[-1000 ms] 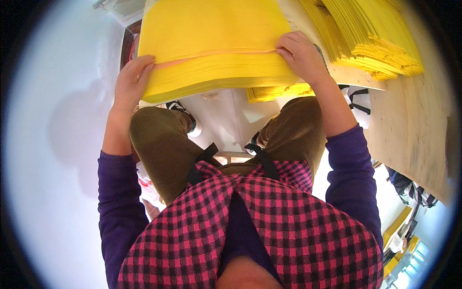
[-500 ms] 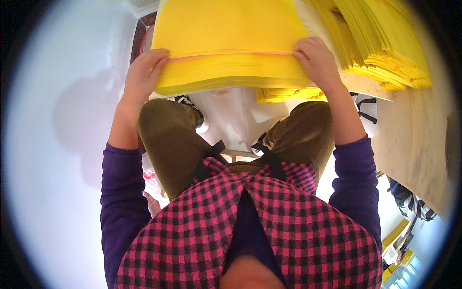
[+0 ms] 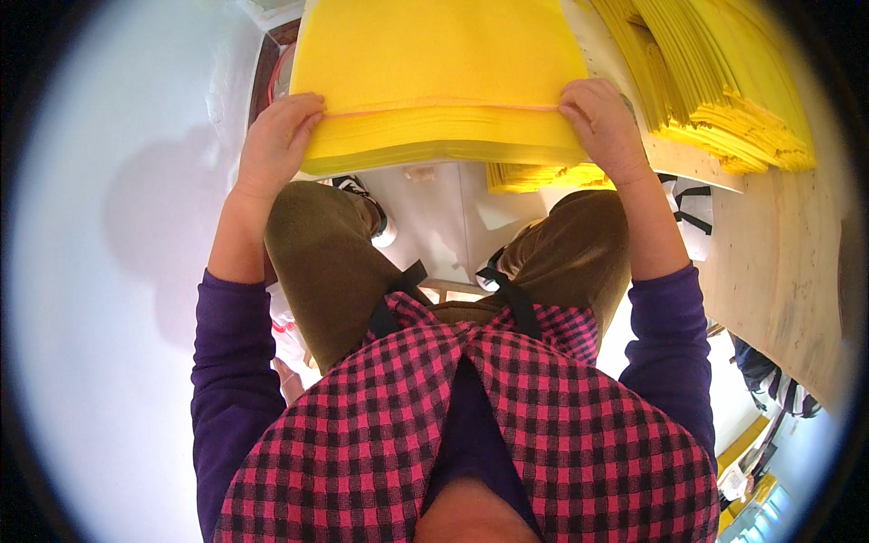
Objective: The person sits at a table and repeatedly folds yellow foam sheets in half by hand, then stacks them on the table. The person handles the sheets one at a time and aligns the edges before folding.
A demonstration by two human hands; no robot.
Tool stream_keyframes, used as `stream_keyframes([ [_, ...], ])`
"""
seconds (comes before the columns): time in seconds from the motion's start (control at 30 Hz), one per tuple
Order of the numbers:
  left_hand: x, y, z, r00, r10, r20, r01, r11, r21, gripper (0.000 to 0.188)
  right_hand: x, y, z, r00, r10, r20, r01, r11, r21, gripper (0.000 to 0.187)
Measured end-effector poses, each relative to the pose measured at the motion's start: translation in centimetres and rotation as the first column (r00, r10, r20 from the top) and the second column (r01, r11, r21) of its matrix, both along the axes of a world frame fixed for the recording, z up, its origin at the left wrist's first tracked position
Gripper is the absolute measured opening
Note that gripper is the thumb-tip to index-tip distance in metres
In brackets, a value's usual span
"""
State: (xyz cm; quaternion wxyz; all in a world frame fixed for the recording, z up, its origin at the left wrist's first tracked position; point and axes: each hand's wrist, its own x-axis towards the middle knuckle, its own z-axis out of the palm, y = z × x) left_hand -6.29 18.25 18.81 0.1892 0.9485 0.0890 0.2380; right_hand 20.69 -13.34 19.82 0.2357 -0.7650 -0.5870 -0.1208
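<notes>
Left fingers (image 3: 310, 105) and right fingers (image 3: 574, 97), nearly closed, pinch the yellow sheet (image 3: 442, 54) (far end cut off), near edge running left-right; yellow piles (image 3: 724, 72) lie rightward.

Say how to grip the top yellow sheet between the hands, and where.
The top yellow sheet is probably best pinched at both ends of its near edge, from left and right: it looks wide and flat, that edge spanning from left hand to right hand.
</notes>
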Motion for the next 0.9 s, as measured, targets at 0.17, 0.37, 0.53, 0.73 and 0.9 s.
stream_keyframes([
  [0.17, -0.1, -0.3, 0.3, 1.0, -0.016, 0.001, 0.016, 0.999, 0.028, 0.017, -0.2, -0.2, -0.1, 0.999, 0.009, -0.041, -0.009, 1.0, 0.002, 0.012],
  [0.37, -0.3, -0.7, 0.8, 0.998, -0.058, 0.017, 0.056, 0.996, 0.067, 0.018, -0.4, -0.8, -0.5, 0.995, -0.011, -0.101, 0.022, 0.995, 0.1, 0.017],
  [0.53, -0.6, -0.9, 0.7, 0.999, -0.037, -0.002, 0.037, 0.994, 0.099, 0.024, -0.5, -1.5, -0.4, 0.99, -0.044, -0.132, 0.059, 0.992, 0.109, 0.021],
  [0.73, -1.6, -0.9, -0.4, 0.997, -0.047, -0.053, 0.053, 0.992, 0.114, 0.029, -1.5, -1.6, -1.1, 0.991, -0.046, -0.129, 0.051, 0.998, 0.036, 0.025],
  [0.9, -2.9, -0.1, -0.2, 0.996, 0.05, 0.076, -0.045, 0.997, -0.064, 0.029, -1.5, -1.8, -1.3, 0.983, -0.061, -0.172, 0.069, 0.997, 0.042, 0.027],
])
